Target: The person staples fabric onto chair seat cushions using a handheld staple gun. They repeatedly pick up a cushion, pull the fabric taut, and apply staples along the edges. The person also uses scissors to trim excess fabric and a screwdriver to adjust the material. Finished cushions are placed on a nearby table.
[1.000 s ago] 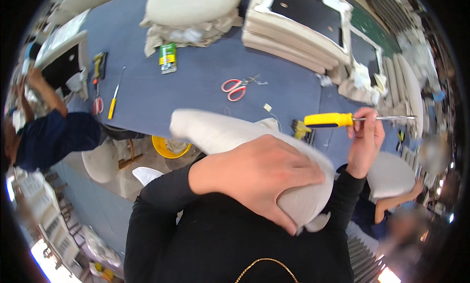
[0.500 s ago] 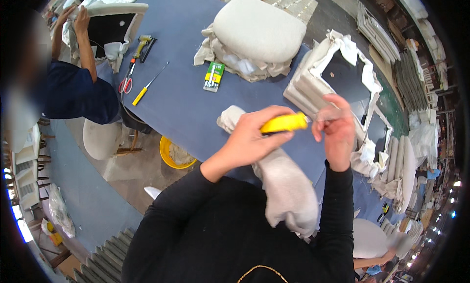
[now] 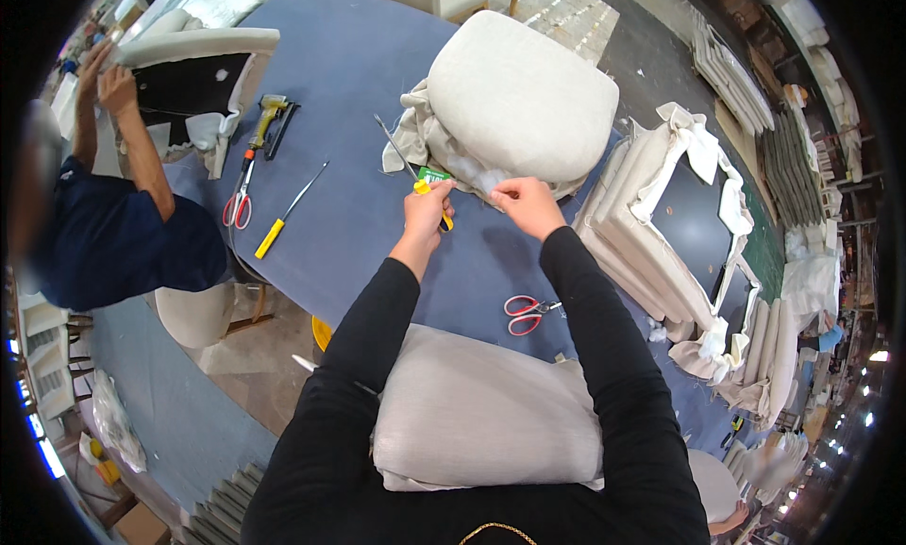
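My left hand (image 3: 427,212) is closed around the yellow handle of a screwdriver-like tool (image 3: 399,149). Its thin metal shaft slants up and left, away from my fist. Beside it, my right hand (image 3: 530,206) has its fingers pinched together; whether something small is in them is hidden. Both hands are by the near edge of a rounded beige cushion (image 3: 524,92), where white stuffing (image 3: 479,175) and loose fabric show. A small green box (image 3: 433,175) is partly covered by my left hand. Between my forearms lies a beige fabric-covered pad (image 3: 486,413), close against my body.
Red-handled scissors (image 3: 522,315) lie between my arms. To the left are a second yellow-handled tool (image 3: 271,237), more scissors (image 3: 238,208) and a staple gun (image 3: 268,116). A co-worker (image 3: 132,219) handles an upholstered frame (image 3: 198,83). Stacked upholstered panels (image 3: 637,210) stand at right.
Both hands have moved away from my body toward the cushion, the left carrying the yellow-handled tool. My right fingers went from spread to pinched. The beige pad now lies flatter, and scissors have come into view.
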{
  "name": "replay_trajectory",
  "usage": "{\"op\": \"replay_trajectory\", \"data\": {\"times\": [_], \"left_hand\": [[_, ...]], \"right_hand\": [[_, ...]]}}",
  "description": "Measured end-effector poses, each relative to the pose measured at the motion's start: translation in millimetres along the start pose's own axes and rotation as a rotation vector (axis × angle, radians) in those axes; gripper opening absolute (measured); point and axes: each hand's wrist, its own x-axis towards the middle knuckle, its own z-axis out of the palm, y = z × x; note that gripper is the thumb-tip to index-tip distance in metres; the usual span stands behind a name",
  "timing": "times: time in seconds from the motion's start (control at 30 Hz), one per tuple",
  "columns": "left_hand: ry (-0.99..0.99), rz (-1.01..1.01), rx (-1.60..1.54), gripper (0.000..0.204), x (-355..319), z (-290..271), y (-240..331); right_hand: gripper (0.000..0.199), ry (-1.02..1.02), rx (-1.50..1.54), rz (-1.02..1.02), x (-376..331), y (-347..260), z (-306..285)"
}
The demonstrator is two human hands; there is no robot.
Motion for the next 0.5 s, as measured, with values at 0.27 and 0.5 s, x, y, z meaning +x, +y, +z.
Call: {"op": "replay_trajectory", "data": {"times": [0.27, 0.5], "left_hand": [[0.026, -0.044, 0.075, 0.018, 79.6, 27.5, -51.4], [0.087, 0.033, 0.379, 0.015, 79.9, 29.2, -29.7]], "right_hand": [[0.035, -0.004, -0.265, 0.013, 46.8, 17.3, 55.3], [0.044, 0.032, -0.292, -0.096, 76.7, 60.0, 98.4]]}}
